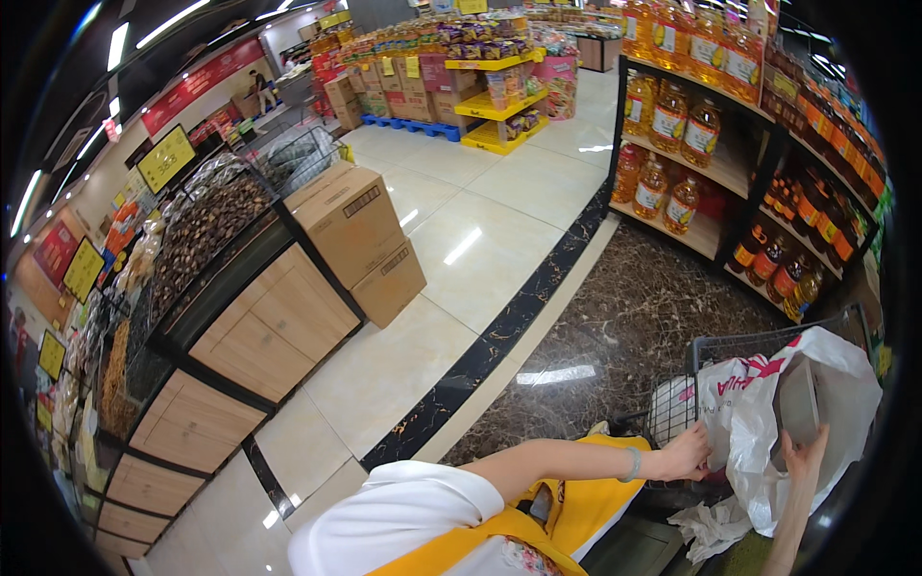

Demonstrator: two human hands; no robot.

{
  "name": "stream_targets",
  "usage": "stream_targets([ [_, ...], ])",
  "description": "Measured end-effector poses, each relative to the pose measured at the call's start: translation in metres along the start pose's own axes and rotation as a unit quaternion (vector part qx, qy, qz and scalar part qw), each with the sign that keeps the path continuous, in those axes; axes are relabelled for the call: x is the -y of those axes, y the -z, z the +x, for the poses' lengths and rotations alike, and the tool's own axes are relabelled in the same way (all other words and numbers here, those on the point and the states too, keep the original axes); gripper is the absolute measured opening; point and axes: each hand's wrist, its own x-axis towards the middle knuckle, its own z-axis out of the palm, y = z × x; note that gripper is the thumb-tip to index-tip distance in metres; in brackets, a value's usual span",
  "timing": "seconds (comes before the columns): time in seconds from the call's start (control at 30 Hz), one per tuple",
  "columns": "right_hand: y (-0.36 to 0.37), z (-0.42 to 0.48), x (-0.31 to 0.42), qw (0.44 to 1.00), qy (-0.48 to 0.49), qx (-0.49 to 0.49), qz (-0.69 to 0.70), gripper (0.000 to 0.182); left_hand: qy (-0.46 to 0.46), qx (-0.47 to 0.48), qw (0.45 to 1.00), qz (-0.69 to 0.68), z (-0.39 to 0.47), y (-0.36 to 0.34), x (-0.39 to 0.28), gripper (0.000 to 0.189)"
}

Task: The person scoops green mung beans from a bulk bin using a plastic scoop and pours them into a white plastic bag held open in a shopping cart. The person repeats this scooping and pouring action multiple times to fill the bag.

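A white plastic bag (753, 425) with pink printing gapes at the right, in a black wire shopping cart (673, 410). My left hand (684, 453), with a pale bangle at its wrist, has its fingers closed on the bag's near-left side. Inside the mouth of the bag my right hand (803, 453) grips the lower end of a flat, pale translucent container (799, 399). The bag's film hides part of that container. Below the bag lies crumpled white plastic (709, 529). A yellow bag (594, 504) hangs at my front on a yellow strap.
Beyond the cart stands a shelf (735, 173) of oil and sauce bottles. Two stacked cardboard boxes (353, 230) adjoin a wooden counter (277, 317) of dried goods on the left. Farther off are a yellow display stand (497, 108) and a person (261, 92).
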Motion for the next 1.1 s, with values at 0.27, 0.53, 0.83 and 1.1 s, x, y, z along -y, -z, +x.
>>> stream_targets([
  [0.27, 0.018, -0.094, 0.008, 0.993, 0.016, 0.108, -0.048, 0.056, -0.003, 0.002, 1.000, -0.013, -0.008, 0.009, 0.004, 0.035],
  [0.53, 0.051, -0.283, -0.014, 0.991, 0.101, 0.085, 0.027, 0.063, -0.220, -0.099, 0.970, -0.009, -0.004, 0.024, 0.014, 0.011],
  [0.83, 0.189, -0.445, -0.035, 0.917, 0.266, -0.297, -0.002, 0.081, -0.101, 0.041, 0.994, 0.019, 0.005, 0.020, 0.014, 0.031],
  [1.1, 0.351, -0.529, -0.016, 0.715, 0.258, -0.640, -0.116, 0.081, -0.080, 0.098, 0.992, 0.019, 0.002, 0.029, 0.008, 0.035],
])
